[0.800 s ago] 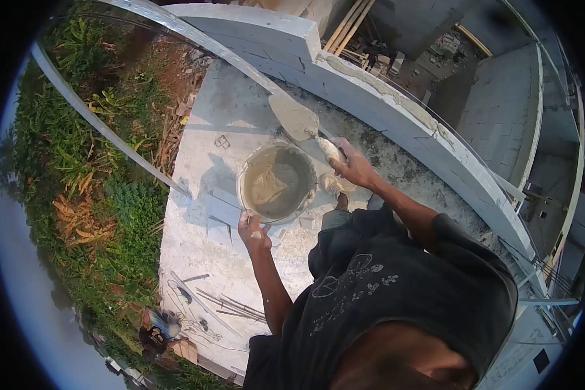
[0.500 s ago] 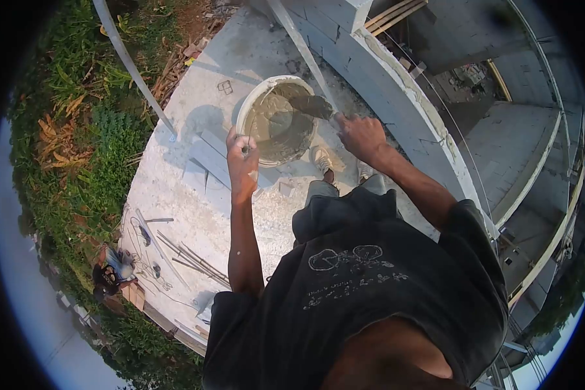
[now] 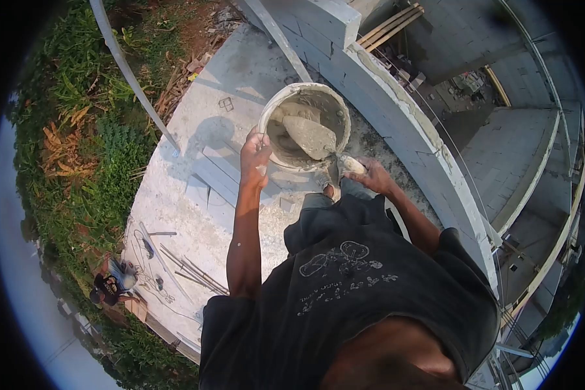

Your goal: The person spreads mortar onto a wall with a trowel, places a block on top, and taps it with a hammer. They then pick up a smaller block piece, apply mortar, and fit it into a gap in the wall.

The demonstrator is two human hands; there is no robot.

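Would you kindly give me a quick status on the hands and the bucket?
Left hand gripping bucket rim. Right hand holding trowel, blade loaded with mortar inside the bucket. Block wall close on the right; nothing blocking.

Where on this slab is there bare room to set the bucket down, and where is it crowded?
Bare concrete slab lies beyond the round grey mortar bucket, between the leaning pale pole and the white block wall. Crowded: the loose grey blocks under the left hand, and the thin metal rods near the slab's edge. The right hand holds the trowel.
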